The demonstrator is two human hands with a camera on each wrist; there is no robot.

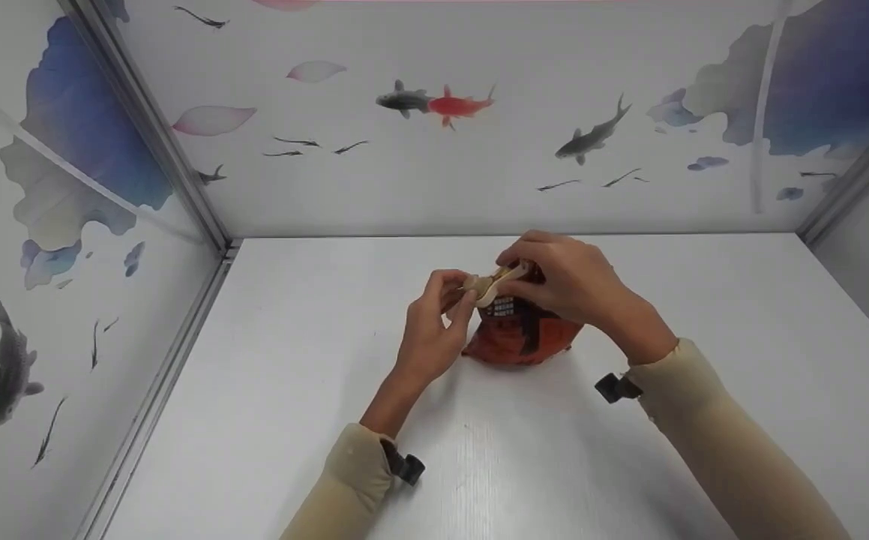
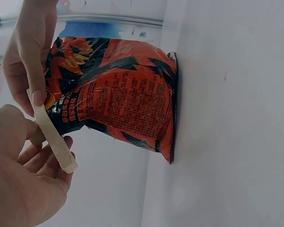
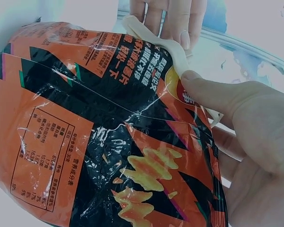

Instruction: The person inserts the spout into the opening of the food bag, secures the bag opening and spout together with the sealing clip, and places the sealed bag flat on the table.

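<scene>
At the far left, a wall panel (image 1: 97, 285) painted with a grey fish stands along the table (image 1: 292, 360). Next comes the left hand (image 1: 433, 330), its thumb and fingers in a narrow pinch on one end of a long cream clip (image 2: 56, 137). The clip runs across the gathered top of an orange-and-black snack bag (image 1: 516, 341); whether it is fully fastened is hard to say, as fingers cover much of it. The bag sits upright on the table between the forearms, its base full and rounded, its neck drawn in. Ridged chips are printed on the wrapper, which hides the contents. Rightmost, the right hand (image 1: 580, 281) grips the clip and the bag's top together, thumb pressing on the clip, fingers behind.
</scene>
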